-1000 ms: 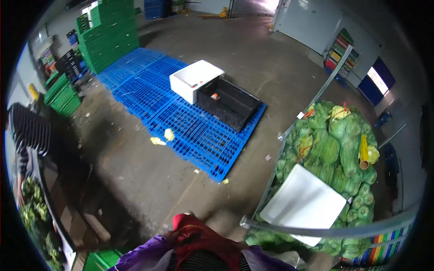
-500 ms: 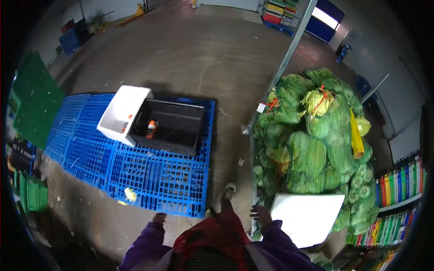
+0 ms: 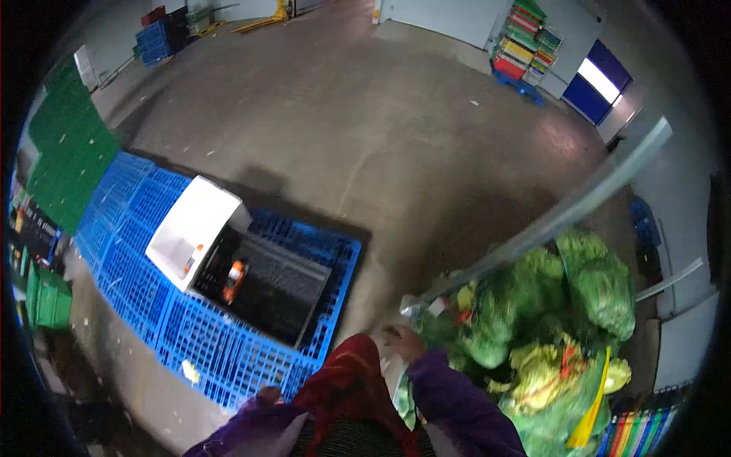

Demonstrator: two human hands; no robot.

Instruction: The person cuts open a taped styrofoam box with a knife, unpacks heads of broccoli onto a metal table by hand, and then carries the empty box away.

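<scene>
My right hand (image 3: 403, 343) is open with nothing in it, fingers pointing left, beside the near-left corner of a metal-framed load of green mesh bags of cabbages (image 3: 510, 312). I cannot tell whether it touches the frame. Only part of my left hand (image 3: 268, 394) shows past the purple sleeve, close to the front edge of the blue plastic pallets (image 3: 259, 373); its fingers are not clear. On the pallets stands a black crate (image 3: 285, 278) with an orange-and-dark object (image 3: 234, 282) inside. A white box (image 3: 194, 217) adjoins its left side.
A metal post (image 3: 571, 209) slants up from the bags' corner. A yellow strip (image 3: 592, 404) lies on the bags. Green panels (image 3: 68, 145) and a green crate (image 3: 47, 297) stand at left. Stacked coloured crates (image 3: 521, 46) are at the back. A pale scrap (image 3: 190, 372) lies on the pallet.
My view has moved forward and turned, bringing the cabbage bags lower and nearer. The white board at my right is out of view. My right hand is now at the bags' front-left corner.
</scene>
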